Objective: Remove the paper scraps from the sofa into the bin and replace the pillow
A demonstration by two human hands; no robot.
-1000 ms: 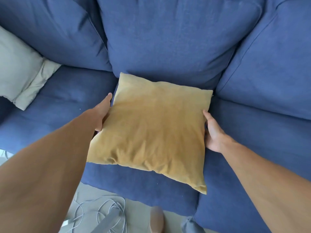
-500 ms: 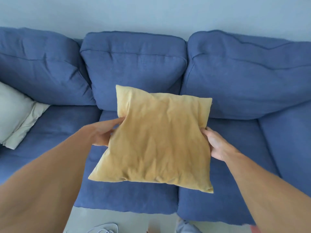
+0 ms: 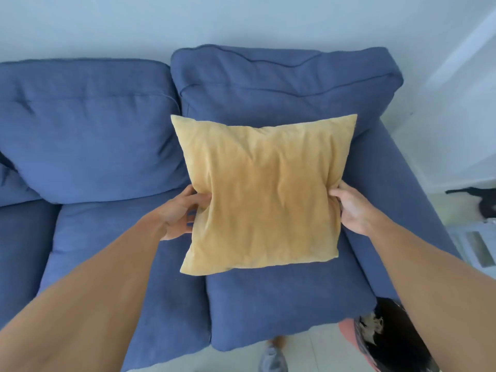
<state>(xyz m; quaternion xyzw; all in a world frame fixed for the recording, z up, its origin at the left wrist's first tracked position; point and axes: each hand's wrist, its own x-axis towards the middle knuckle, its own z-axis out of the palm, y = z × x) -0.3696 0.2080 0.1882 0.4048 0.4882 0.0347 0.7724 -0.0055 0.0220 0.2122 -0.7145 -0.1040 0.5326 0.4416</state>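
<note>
Left hand [image 3: 180, 214]: closed on the left edge of the yellow pillow [image 3: 264, 194], thumb on the front face, fingers behind and hidden. Right hand [image 3: 352, 208]: closed on the right edge at about the same height, thumb on the front, fingers tucked behind.

Yellow pillow: held between both hands, upright and tilted slightly, fabric creased where gripped. Positioned in front of the right-hand back cushion [image 3: 284, 84] of the blue sofa [image 3: 88, 146], above the right seat cushion [image 3: 284, 299]. Contact with back cushion or seat: cannot tell. No label, tag or writing legible on the pillow cover.

Blue sofa: plain woven fabric, piped seams, no brand mark or writing visible. Seat and back surfaces in view bare of paper scraps. Armrest [image 3: 402, 189] at right, just beside the right hand.

Beyond the sofa: pale wall [image 3: 241, 20] behind; light floor [image 3: 316, 353] below the front edge. Grey shoe [image 3: 272, 358] at the bottom edge. Dark container with a red rim [image 3: 391, 342] at lower right, partly behind the right forearm, pale scraps visible inside; no lettering readable. Dark object [image 3: 483, 200] on the floor at far right, too blurred to identify.
</note>
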